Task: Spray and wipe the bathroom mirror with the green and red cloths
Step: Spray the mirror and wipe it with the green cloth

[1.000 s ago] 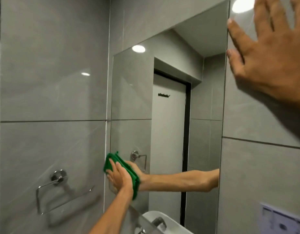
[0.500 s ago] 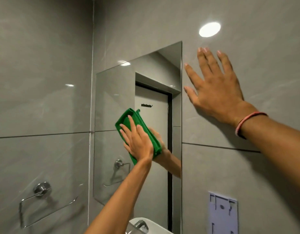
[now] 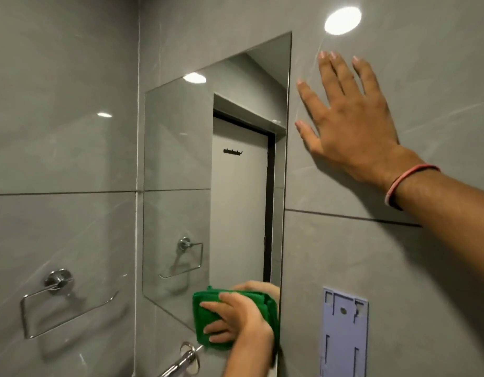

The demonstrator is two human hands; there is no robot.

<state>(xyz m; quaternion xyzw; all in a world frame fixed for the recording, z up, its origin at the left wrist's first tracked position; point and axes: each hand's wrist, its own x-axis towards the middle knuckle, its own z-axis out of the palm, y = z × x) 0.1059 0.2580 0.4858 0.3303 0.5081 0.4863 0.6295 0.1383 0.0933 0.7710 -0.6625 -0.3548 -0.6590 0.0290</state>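
Observation:
The frameless bathroom mirror (image 3: pixel 181 164) hangs on the grey tiled wall and reflects a white door. My left hand (image 3: pixel 240 319) presses a folded green cloth (image 3: pixel 205 317) flat against the mirror's lower right corner; the hand's reflection shows just above it. My right hand (image 3: pixel 349 123) rests flat on the wall tile to the right of the mirror, fingers spread, holding nothing; a red band sits on its wrist. No red cloth and no spray bottle are in view.
A chrome towel ring (image 3: pixel 58 284) is fixed to the left wall. A chrome rail mount (image 3: pixel 190 355) sits just below the mirror. A pale blue bracket plate (image 3: pixel 344 333) is mounted on the wall at lower right.
My left hand has slid the green cloth from the mirror's middle down to its lower right corner. My right hand stays flat on the wall.

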